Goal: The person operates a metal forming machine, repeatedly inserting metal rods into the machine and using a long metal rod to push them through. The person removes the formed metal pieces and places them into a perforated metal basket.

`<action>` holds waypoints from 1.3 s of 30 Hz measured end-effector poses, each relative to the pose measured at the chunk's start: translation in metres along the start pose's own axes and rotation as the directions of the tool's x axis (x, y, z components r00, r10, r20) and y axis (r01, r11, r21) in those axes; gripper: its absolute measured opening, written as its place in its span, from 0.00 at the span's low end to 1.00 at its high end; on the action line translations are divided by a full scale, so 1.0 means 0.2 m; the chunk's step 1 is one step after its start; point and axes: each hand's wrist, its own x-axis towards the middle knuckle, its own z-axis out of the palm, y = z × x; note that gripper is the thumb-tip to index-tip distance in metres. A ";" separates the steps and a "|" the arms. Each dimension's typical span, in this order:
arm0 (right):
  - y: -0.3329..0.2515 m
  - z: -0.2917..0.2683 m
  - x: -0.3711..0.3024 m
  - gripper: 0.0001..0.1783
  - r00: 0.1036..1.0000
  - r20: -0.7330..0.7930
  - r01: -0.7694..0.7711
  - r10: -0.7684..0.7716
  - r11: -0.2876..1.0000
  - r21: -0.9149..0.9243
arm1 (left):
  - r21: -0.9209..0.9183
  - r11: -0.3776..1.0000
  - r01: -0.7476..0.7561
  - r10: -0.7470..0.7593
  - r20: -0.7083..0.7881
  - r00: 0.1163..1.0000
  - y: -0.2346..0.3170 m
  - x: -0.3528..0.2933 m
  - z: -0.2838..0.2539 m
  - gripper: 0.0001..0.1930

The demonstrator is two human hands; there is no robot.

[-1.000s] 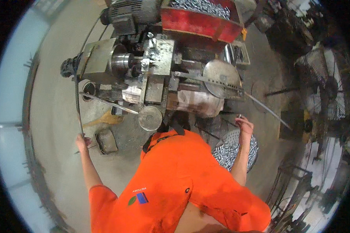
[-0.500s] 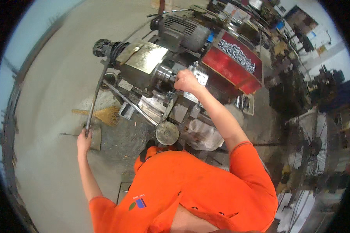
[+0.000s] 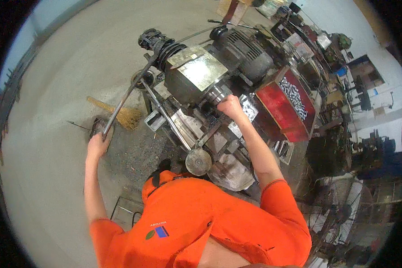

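Your left hand [image 3: 99,145] grips the near end of the long lever [image 3: 125,99], left of the machine housing [image 3: 196,71]; your right hand [image 3: 230,106] is at the chuck [image 3: 215,95], fingers curled; whether they pinch anything, you cannot tell here. The red bin [image 3: 276,107] stands farther right.

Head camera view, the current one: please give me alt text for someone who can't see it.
A person in an orange shirt works at a grimy metal machine, left hand around a long lever, right hand at the shiny round spindle. Nearby are a red bin of small metal parts and a straw broom.
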 end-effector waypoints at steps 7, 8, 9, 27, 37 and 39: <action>-0.04 -0.02 0.00 0.13 0.904 0.059 -0.428 0.424 0.895 0.122 | 0.193 0.978 0.077 -0.052 -0.130 0.990 0.04 0.25 0.05 0.11; 0.01 0.01 -0.04 0.14 0.912 0.049 -0.410 0.408 0.902 0.134 | 0.251 0.966 0.055 -0.019 -0.142 0.990 0.01 0.31 0.03 0.11; -0.04 0.02 -0.02 0.13 0.869 0.023 -0.492 0.495 0.857 0.152 | 0.406 0.914 -0.009 0.044 -0.077 0.996 -0.12 0.42 -0.06 0.08; -0.33 -0.16 -0.22 0.18 0.801 -0.444 -0.395 0.402 0.912 0.114 | -0.269 0.859 -0.436 0.142 -0.693 0.707 0.01 0.91 -0.02 0.13; -0.47 -0.36 -1.16 0.18 0.375 -0.377 -0.828 0.847 0.489 0.275 | 0.373 0.597 -0.710 0.523 0.490 0.697 0.43 0.99 1.13 0.11; -0.47 -0.36 -1.34 0.23 0.252 -0.311 -0.878 0.916 0.352 0.324 | 0.438 0.447 -0.780 0.552 0.551 0.626 0.44 1.03 1.07 0.10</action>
